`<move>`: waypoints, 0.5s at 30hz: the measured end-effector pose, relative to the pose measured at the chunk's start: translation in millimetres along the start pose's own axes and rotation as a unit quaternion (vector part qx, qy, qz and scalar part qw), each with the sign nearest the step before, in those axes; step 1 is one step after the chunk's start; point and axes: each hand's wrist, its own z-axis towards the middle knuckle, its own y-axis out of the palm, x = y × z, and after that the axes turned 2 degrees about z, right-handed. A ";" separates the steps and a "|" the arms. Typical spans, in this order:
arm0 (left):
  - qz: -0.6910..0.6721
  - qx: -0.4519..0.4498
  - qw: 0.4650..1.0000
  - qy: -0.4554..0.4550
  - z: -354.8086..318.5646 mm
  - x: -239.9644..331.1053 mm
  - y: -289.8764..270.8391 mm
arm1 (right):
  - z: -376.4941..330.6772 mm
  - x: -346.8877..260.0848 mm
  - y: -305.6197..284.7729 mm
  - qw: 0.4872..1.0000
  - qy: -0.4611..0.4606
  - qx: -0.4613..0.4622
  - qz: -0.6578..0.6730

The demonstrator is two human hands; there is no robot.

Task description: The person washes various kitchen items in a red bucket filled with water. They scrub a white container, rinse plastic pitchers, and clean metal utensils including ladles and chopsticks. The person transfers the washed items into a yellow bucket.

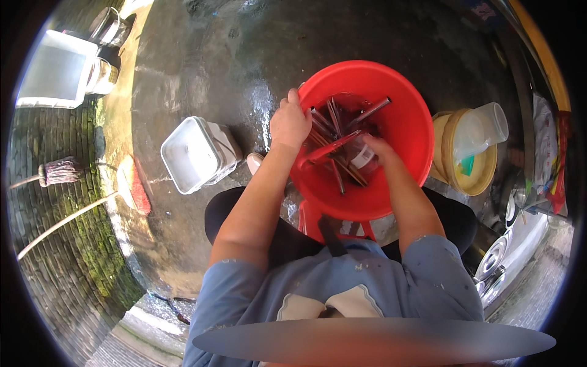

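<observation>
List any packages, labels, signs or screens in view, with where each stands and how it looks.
Small jar: in the red basin under the right hand, pale label band, clear body.
Colourful packages: far right edge, red and yellow, blurred.
No signs or screens visible.

A single head-worn fisheye view looks almost straight down from above the seated person's chest, close to the work. The red basin (367, 134) sits just right of the picture's centre, the forearms entering from the lower edge. The wet concrete floor (202, 67) fills the upper and middle field, curving toward the dark round rim. A white square bucket (195, 153) lies to the left, a mop (58, 172) at the far left edge.
</observation>
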 end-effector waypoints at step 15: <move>0.038 -0.031 0.903 0.427 -44.5 59.5 53.0 | -38.0 -31.8 -86.2 0.964 -0.063 0.011 -0.258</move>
